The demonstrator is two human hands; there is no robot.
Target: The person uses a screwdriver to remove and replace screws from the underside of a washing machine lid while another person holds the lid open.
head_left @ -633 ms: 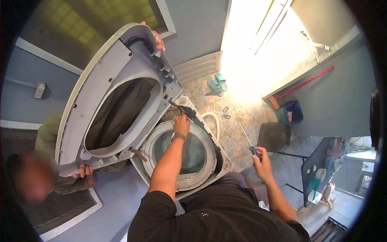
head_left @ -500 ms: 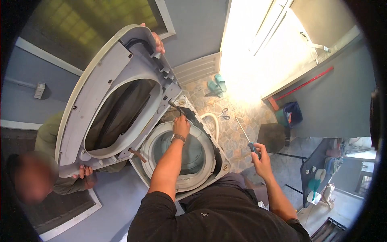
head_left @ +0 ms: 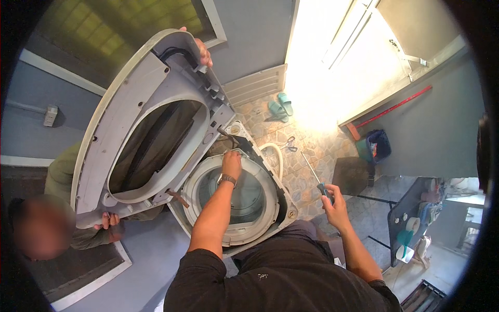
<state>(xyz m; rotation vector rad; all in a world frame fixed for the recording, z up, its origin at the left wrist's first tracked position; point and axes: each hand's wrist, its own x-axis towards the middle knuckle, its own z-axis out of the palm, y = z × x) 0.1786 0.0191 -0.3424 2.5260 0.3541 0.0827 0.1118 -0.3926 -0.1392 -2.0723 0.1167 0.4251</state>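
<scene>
A washing machine's open body (head_left: 286, 218) has a round tub ring (head_left: 267, 197). My left hand (head_left: 231, 165) is closed at the ring's far edge, beside dark hanging wiring (head_left: 231, 139); what its fingertips hold is hidden. My right hand (head_left: 335, 208) grips a screwdriver (head_left: 325, 191) with a blue and black handle, its long shaft pointing up-left, right of the machine. At the left, another person (head_left: 65, 171) holds the detached top panel (head_left: 114, 104) tilted up with both hands, one high, one low, the panel's lower right edge over the machine.
Beside the machine lie a white hose (head_left: 278, 156), scissors (head_left: 291, 145) and teal slippers (head_left: 280, 108) on the tiled floor. A bright doorway (head_left: 348, 57) is at upper right, a red-handled tool (head_left: 395, 104) and blue bucket (head_left: 379, 145) below it. A dark shelf (head_left: 400, 218) stands at right.
My left hand has shifted a little left and down from the wiring. My right hand and the screwdriver have moved slightly left. The other person's hold on the panel looks much the same.
</scene>
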